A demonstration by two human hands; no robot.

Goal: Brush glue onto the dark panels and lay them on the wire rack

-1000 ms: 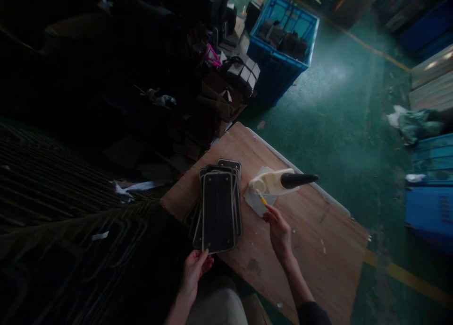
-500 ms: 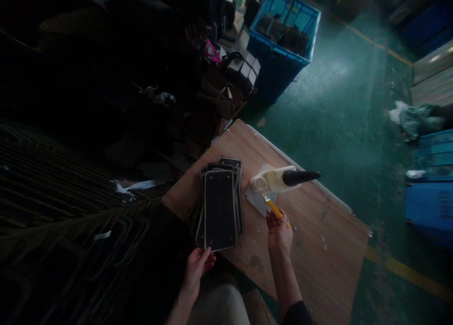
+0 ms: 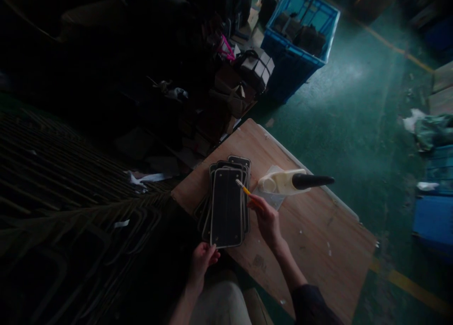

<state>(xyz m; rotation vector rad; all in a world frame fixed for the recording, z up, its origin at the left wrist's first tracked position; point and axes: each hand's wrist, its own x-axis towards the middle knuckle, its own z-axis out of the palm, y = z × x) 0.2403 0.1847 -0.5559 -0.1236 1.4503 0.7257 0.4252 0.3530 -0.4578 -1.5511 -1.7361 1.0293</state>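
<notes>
A stack of dark rounded rectangular panels with pale edges lies on the wooden board; the top panel has small studs near its corners. My left hand pinches that panel's lower left corner. In my right hand is a brush with a yellow-orange handle, its tip over the panel's upper right corner. Whether the bristles touch the panel I cannot tell. Right of the stack stands a cream-coloured container with a black tapered part, on a pale sheet.
The wooden board reaches to the right. Beyond it stands a blue crate with dark bundles inside. Dark bundles and a white strapped bundle are piled behind the board. Rows of dark, pale-edged pieces fill the left side.
My right hand has brought the brush from the cream container leftward to the top panel's upper right corner. My left hand stays at the panel's lower corner. The whole view has shifted slightly.
</notes>
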